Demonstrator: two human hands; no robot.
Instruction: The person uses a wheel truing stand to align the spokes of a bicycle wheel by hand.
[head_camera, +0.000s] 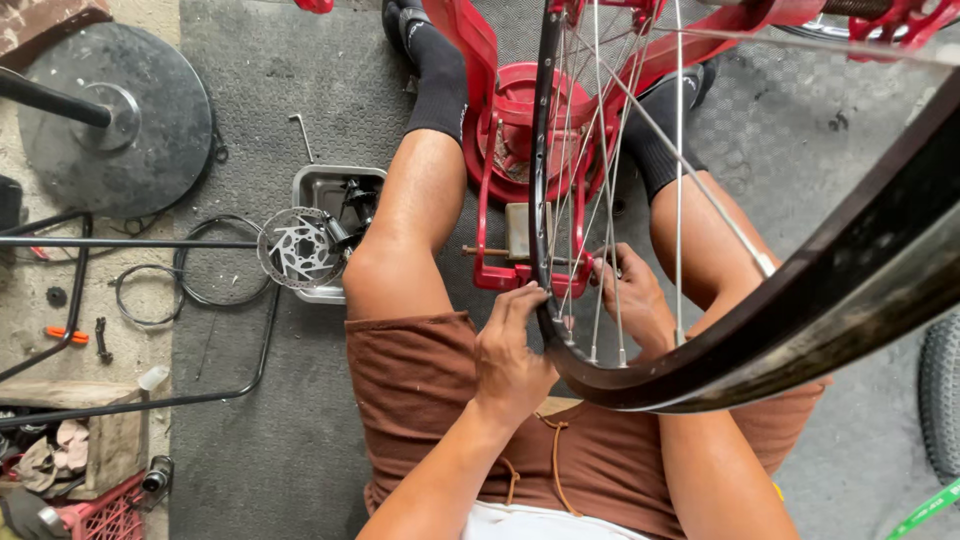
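a view straight down from a seated person's head onto their lap, brown shorts and bare knees. a black bicycle wheel rim (640, 385) stands upright between the knees, mounted in a red truing stand (520, 150) that sits on the grey rubber floor mat (250, 400). thin silver spokes (600, 200) fan up from the rim toward the hub, which lies out of view near the top.

the left hand (510, 350) rests on the near side of the rim, fingers curled against its edge; its grip is together on the rim, steadying it. the right hand (635, 300) reaches in from the other side, fingertips pinched among the spokes close to the rim, seemingly on a spoke or its nipple; any small tool in that grip is hidden, so it cannot be told.

to do this step well, it seems wise to keep the left hand firm so the wheel does not roll, make small turns at one spoke at a time, and keep fingers clear of crossing spokes.

on the floor to the left lie a metal tray (315, 185) with small parts, a brake disc rotor (300, 248) at its edge, a loop of black cable (215, 260) and a round dark stand base (120, 115).
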